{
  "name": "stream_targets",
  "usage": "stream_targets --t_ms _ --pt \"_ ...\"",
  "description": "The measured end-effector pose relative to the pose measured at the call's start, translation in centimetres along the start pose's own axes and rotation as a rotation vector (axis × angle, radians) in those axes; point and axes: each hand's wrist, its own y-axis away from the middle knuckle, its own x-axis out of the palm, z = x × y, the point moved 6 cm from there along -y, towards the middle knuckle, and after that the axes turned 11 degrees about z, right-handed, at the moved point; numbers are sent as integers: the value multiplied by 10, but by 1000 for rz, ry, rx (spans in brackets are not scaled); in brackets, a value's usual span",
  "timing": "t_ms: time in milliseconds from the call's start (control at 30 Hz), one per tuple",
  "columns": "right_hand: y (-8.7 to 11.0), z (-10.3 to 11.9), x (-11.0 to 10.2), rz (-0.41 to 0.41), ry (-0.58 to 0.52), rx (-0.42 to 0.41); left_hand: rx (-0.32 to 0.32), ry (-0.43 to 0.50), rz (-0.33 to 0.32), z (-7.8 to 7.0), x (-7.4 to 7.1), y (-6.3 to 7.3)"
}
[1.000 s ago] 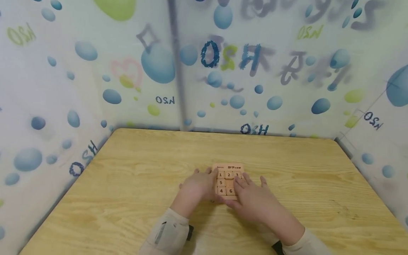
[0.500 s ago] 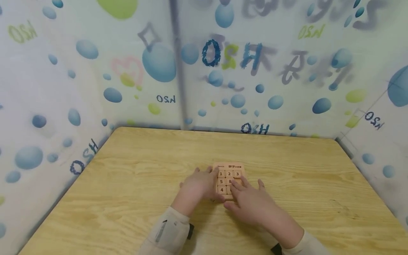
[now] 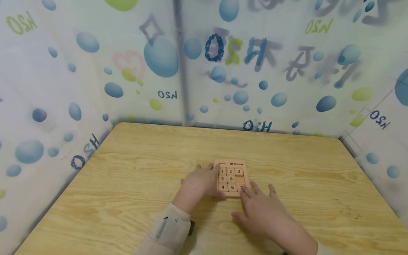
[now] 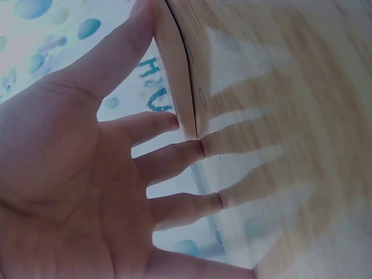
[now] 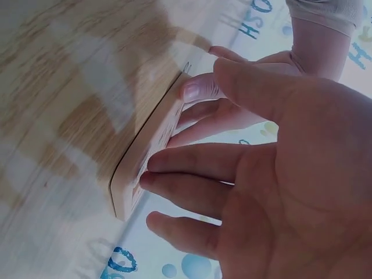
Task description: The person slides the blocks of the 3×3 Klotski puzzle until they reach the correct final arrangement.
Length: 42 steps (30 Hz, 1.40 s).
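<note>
A wooden number slide puzzle (image 3: 231, 194) lies on the table, its tiles reading 1 2 3, then 5 8 and a gap, then 4 6 7. My left hand (image 3: 201, 181) holds its left side, thumb at the near corner and index finger at the far one. In the left wrist view the other fingers (image 4: 185, 209) spread straight down to the tabletop. With fingers extended, my right hand (image 3: 262, 210) touches the 7 tile (image 3: 240, 186) at the near right corner, partly covering it. Its thumb stays off the board.
The puzzle sits on a light wooden table (image 3: 153, 148). Behind and beside the table stand pale walls (image 3: 280, 32) printed with blue and green drops and lettering.
The 8 tile has slid left into the middle, so the gap is now at the middle right. My right hand has moved back toward the near right corner; the left stays in place.
</note>
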Motion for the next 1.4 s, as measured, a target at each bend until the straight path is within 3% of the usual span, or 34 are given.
stream_targets --t_ms 367,633,833,1133,1400 --pt "-14 -2 -7 -37 23 23 -7 5 7 -1 -1 -1" --pt "-11 9 2 -12 21 -61 1 5 7 0 -1 2" --pt "-9 0 -6 10 50 -12 -2 18 18 1 -2 2" --pt "-28 14 -8 -24 8 -90 -13 29 36 3 2 1" --pt "-13 11 -7 35 -26 -81 -4 18 18 2 -2 2"
